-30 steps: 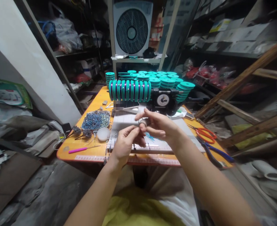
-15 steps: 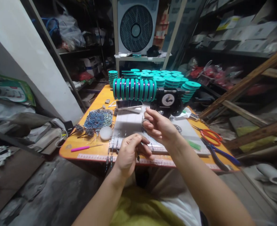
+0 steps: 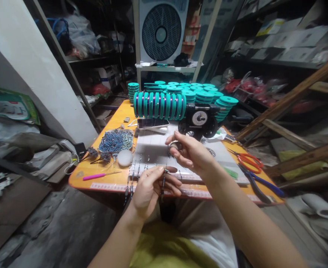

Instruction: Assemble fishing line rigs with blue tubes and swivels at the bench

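My left hand [image 3: 152,188] is over the front edge of the table, thumb and forefinger pinched on a thin dark fishing line [image 3: 163,184]. A small green piece sits on the line at the fingertips, and darker small parts hang below. Up and to the right, my right hand [image 3: 188,150] is closed, thumb against curled fingers. A pale band wraps one finger. Whatever it pinches is too small to make out. Under both hands lies a light grey board [image 3: 149,147]. More lines with small weights [image 3: 129,190] hang over its front-left edge.
Behind the board stands a black winder [image 3: 200,117] carrying a row of teal spools [image 3: 159,105]. More teal spools [image 3: 196,96] are stacked behind. To the left are a tray of small blue tubes [image 3: 115,140], a white round lid [image 3: 125,158] and a pink-handled needle tool [image 3: 95,176]; orange scissors [image 3: 250,162] and blue-handled pliers [image 3: 264,184] lie right.
My left hand has turned slightly, bringing the line and green piece into view at its fingertips. My right hand's thumb and fingers have shifted a little to the left.
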`<state>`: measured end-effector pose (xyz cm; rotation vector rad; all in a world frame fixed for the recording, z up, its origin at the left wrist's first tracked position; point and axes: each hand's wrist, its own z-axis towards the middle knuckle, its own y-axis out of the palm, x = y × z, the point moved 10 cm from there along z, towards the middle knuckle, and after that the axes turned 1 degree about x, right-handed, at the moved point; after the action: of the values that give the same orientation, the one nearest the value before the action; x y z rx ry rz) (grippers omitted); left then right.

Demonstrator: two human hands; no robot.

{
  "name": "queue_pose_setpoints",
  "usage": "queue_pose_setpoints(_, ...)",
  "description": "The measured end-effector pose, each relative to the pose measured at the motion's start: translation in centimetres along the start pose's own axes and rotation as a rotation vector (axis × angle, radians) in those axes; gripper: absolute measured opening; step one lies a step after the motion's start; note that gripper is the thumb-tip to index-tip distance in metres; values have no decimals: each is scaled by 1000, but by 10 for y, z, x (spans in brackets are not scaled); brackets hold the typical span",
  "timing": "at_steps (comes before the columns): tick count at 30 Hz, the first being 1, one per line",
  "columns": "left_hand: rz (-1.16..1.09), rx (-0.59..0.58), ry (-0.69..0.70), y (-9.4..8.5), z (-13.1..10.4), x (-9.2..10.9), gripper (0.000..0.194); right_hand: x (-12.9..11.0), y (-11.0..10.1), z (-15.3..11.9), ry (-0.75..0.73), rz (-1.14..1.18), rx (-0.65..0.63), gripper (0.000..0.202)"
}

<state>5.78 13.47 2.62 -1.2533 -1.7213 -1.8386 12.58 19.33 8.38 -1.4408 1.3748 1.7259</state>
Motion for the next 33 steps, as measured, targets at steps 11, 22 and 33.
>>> queue_pose_setpoints(11,427,165,239,-18,-7,13,35,-33,-44,-27,-378,-752,408,32)
queue_pose_setpoints(22,1056,216,677,-4,-35,32,49,-17,-37,26,-296,-924,346,18)
queue_pose_setpoints(33,797,175,560,3,-19,27,40,-35,-16,-23,-189,-495,172,29)
